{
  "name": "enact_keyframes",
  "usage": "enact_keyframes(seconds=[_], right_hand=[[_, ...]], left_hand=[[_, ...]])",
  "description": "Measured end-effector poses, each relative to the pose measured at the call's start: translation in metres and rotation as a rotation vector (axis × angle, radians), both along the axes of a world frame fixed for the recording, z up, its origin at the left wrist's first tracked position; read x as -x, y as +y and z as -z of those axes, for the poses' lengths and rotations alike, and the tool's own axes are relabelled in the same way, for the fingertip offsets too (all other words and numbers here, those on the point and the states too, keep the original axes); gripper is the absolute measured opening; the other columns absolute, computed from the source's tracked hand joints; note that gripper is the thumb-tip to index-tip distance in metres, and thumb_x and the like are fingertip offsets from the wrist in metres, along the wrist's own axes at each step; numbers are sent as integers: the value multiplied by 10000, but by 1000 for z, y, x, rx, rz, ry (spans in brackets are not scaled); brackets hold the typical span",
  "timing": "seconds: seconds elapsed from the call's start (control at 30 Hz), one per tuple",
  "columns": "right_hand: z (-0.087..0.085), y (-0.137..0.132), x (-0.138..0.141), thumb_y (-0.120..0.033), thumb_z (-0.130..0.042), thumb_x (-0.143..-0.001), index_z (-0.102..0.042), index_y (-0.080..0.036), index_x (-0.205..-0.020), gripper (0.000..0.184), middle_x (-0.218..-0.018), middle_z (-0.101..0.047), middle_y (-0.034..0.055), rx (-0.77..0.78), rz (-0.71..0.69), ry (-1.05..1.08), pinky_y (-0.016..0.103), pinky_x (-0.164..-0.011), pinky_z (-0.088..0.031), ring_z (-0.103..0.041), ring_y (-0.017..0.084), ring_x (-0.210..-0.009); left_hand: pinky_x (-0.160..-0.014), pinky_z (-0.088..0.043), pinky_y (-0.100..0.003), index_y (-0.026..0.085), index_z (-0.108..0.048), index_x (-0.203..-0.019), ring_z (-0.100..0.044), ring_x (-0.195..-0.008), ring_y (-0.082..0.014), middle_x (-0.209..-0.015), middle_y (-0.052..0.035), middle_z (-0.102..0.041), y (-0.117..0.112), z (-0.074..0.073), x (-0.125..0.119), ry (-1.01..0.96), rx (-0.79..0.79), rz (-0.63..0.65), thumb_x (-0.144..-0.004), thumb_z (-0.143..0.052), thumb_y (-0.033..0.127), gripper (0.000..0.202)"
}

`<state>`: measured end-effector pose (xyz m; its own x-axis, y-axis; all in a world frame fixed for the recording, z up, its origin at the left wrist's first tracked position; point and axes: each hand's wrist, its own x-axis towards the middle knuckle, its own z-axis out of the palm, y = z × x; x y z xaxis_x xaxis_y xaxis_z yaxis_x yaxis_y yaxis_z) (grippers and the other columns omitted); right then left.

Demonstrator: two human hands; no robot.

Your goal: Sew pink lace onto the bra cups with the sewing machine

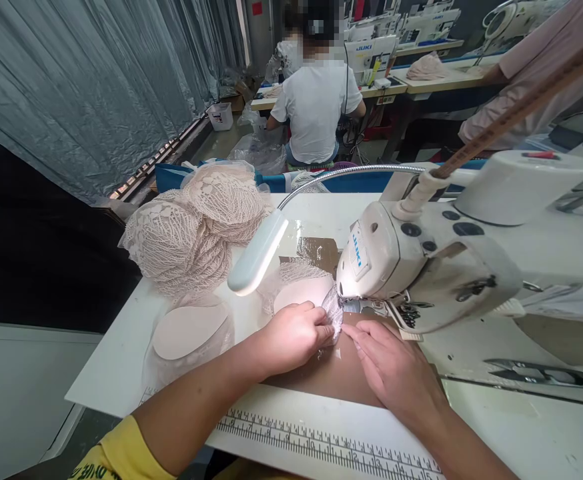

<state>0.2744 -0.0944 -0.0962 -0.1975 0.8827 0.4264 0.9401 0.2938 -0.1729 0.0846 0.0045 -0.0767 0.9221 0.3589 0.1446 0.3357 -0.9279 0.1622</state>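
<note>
A pale bra cup with lace [304, 291] lies under the head of the white sewing machine [379, 253], its lace edge close to the needle area. My left hand [296, 337] is closed on the lace at the near side of the cup, thumb and fingers pressed together. From the right, my right hand [391, 363] pinches the edge of the same lace between its fingertips, just in front of the presser foot. The needle itself is mostly hidden by the machine head. Both hands rest over a brown sheet [316, 383] on the machine bed.
Lace-covered cups [171, 237] are piled at the back left. Another cup pad [191, 331] lies nearer. A lamp [256, 257] hangs over the table. Thread snips [541, 373] lie right; a printed ruler [321, 443] runs along the front. Beyond, a person [314, 110] sits at other machines.
</note>
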Motion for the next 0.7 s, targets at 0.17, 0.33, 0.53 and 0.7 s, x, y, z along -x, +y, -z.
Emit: enact_keyframes(seconds=[0.17,0.33,0.53,0.7], right_hand=[[-1,1,1,-86,-400,-866,-681,-146,-1069,351,-959,-697,59,-13,-14,1,277,-650,-466,-608,170,-782],[-6,3,7,-54,-420,-836,-677,-164,-1074,367,-820,-649,43,51,-53,-91,271,-577,-403,-556,150,-677],[-8,2,9,-60,-428,-836,-688,-179,-1042,352,-750,-612,19,61,-7,-168,297,-553,-337,-494,145,-609],[-6,4,5,-60,-441,-834,-683,-176,-1067,355,-814,-653,28,39,17,-172,297,-586,-336,-529,166,-710]], left_hand=[[-725,-430,-270,171,-646,-1011,-517,-915,-162,-1250,-56,-567,2,2,3,-6,-46,130,-977,-389,232,266],[-756,-451,-304,168,-620,-1098,-537,-935,-187,-1260,-76,-586,1,6,6,23,-107,128,-962,-421,219,246],[-728,-452,-307,124,-616,-1059,-557,-863,-183,-1149,-119,-626,-7,1,1,24,-99,115,-936,-457,180,209],[-677,-432,-308,106,-619,-1032,-518,-799,-184,-1168,-117,-607,-10,1,-6,30,-113,63,-935,-430,169,221]])
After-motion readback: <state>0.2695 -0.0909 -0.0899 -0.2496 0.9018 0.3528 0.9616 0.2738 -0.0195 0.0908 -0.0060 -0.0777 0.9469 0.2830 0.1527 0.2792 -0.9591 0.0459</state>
